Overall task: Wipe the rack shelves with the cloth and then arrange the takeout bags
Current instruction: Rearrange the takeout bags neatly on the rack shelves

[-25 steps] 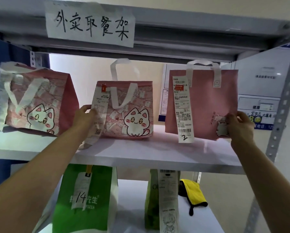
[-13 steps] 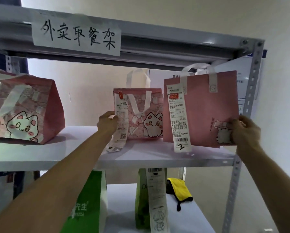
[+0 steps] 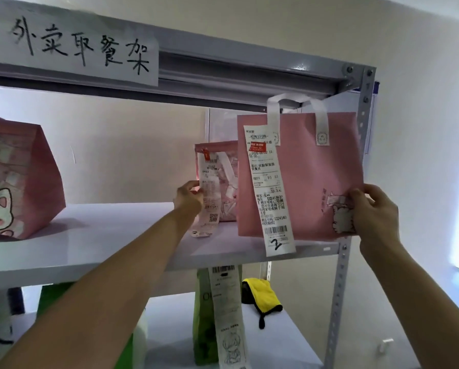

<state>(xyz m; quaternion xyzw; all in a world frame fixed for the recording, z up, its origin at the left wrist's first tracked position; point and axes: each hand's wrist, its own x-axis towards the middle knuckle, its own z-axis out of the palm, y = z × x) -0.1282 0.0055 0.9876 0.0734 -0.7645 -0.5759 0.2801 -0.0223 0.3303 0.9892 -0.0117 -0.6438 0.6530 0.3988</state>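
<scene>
Two bags slid together since a second ago: left hand (image 3: pixel 189 199) fingers pinch cat bag (image 3: pixel 217 179), right hand (image 3: pixel 374 211) grips plain bag (image 3: pixel 302 177), overlapping on shelf (image 3: pixel 116 235). Cloth (image 3: pixel 263 295) lies below; arranging underway.

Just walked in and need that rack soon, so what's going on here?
A person is arranging takeout bags on the rack's upper shelf. The right hand grips the lower right corner of the plain pink bag, whose receipt is marked 2. The left hand pinches the side of the smaller cat-print bag behind it. The yellow cloth lies on the shelf below.
</scene>
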